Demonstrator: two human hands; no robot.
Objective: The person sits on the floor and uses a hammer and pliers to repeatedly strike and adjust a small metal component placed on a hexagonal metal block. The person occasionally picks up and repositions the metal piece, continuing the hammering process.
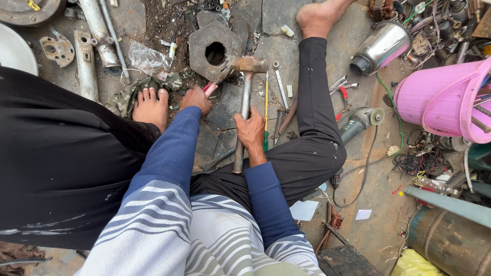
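Right hand [250, 132] nearest, closed around hammer [244, 97] handle; head lies far, just right of hexagonal metal block [215, 49]. Left hand [196, 98] grips red-handled pliers [217, 82] against block's near edge.

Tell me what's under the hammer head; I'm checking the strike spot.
Under the hammer head, pliers in the left hand hold a small part; it is covered. The right hand holds the hammer.
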